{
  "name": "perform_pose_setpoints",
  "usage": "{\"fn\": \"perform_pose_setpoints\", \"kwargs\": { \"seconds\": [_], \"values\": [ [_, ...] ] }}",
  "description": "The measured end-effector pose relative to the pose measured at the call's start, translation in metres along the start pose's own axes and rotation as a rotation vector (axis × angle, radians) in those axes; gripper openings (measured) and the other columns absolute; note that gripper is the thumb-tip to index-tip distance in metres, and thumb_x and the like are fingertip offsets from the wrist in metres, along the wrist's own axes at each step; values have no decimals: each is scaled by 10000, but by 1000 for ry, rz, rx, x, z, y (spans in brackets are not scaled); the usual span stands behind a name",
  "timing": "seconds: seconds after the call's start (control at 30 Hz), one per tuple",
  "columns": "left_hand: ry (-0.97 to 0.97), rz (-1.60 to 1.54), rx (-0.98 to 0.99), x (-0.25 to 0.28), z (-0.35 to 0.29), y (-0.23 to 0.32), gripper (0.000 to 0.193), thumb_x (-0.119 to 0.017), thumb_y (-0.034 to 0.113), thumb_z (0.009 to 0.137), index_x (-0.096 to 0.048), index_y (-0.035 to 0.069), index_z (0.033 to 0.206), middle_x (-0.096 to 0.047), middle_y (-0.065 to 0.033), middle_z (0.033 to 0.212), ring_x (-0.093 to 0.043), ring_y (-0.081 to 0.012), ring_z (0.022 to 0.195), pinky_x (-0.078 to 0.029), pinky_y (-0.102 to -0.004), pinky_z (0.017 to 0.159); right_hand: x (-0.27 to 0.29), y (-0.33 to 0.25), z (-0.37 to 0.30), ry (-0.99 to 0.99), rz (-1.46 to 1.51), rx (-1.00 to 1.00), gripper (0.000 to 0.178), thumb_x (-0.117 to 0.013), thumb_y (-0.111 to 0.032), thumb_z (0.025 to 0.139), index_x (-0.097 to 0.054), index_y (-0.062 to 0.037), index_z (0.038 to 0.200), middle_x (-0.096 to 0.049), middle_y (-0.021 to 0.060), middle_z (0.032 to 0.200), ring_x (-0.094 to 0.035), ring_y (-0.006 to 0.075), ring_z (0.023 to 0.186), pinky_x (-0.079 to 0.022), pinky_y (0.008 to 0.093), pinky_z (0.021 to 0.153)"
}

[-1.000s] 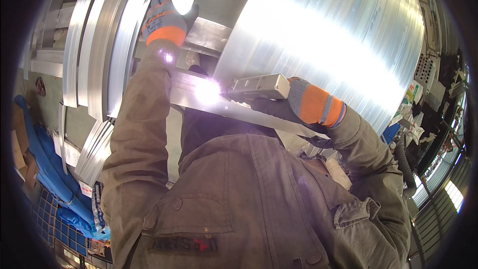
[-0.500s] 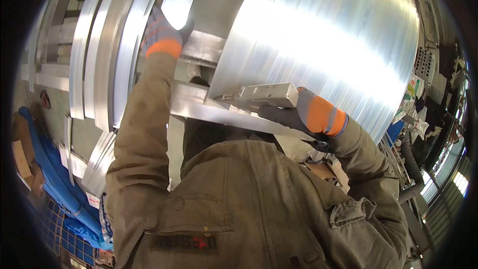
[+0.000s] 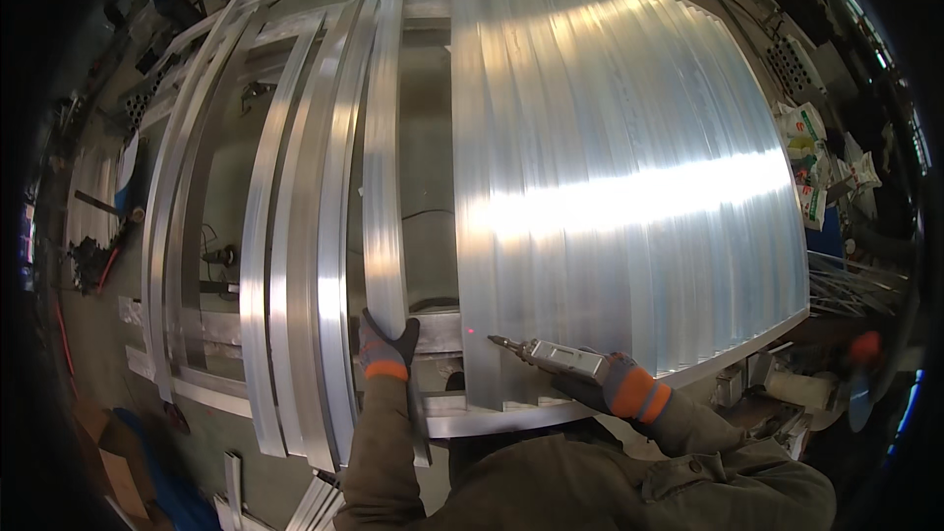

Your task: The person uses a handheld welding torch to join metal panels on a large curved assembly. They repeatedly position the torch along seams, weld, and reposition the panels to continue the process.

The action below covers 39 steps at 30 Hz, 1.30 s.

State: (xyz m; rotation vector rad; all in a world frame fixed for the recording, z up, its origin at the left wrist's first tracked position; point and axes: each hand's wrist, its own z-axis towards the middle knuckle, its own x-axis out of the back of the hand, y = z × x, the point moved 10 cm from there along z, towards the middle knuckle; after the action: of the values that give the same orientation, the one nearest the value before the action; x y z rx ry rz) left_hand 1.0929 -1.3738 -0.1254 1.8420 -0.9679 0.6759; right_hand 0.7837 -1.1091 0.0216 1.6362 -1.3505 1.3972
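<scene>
Gray fabric gloves (image 3: 632,389) show orange bands against brown cloth sleeves (image 3: 379,452). Long silver metal slats (image 3: 590,285) gleam in stripes crossed by white glare. A boxy metal hand tool (image 3: 565,359) shows silver-gray.

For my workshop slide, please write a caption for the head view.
Gloved left hand on a metal slat, right hand holding a handheld tool over a ribbed metal panel.

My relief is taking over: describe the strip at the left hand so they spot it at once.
Find the big slatted metal panel on the right. Across the gap to its left runs one long silvery strip; unlike the strips farther left, it has the left hand on it.
</scene>
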Motion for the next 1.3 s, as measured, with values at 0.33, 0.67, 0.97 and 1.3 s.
{"fn": "perform_pose_setpoints", "kwargs": {
  "seconds": [0.33,0.67,0.97,1.3],
  "values": [
    [-4,-136,-84,-30,26,42,1209,-889,562,772,-328,-46,1654,-504,-289,1605,-510,-406,1484,-426,-434,1225,-30,10,3,-17,257,-147,386,-636,-276,981,-713,-69,1298,-738,177,861,-726,361,778,-574,476,783],
    [-36,-227,-139,-51,42,70,1189,-885,569,778,-353,-64,1632,-521,-300,1584,-520,-411,1473,-430,-445,1220,-29,8,4,-59,228,-156,294,-624,-269,988,-762,-124,1203,-739,188,831,-740,368,800,-586,476,796],
    [-41,-126,-153,-53,49,89,1209,-869,601,778,-350,-84,1628,-497,-311,1600,-494,-425,1492,-420,-447,1229,-31,10,-3,-27,156,-145,244,-646,-242,955,-778,-167,1146,-748,166,803,-729,363,738,-590,480,783],
    [25,-129,-189,-58,52,94,1124,-876,570,775,-425,-74,1578,-577,-303,1510,-569,-436,1408,-471,-463,1174,-56,9,-4,-189,115,-132,212,-686,-266,883,-793,-83,884,-762,151,854,-745,351,836,-598,479,781]
  ]
}}
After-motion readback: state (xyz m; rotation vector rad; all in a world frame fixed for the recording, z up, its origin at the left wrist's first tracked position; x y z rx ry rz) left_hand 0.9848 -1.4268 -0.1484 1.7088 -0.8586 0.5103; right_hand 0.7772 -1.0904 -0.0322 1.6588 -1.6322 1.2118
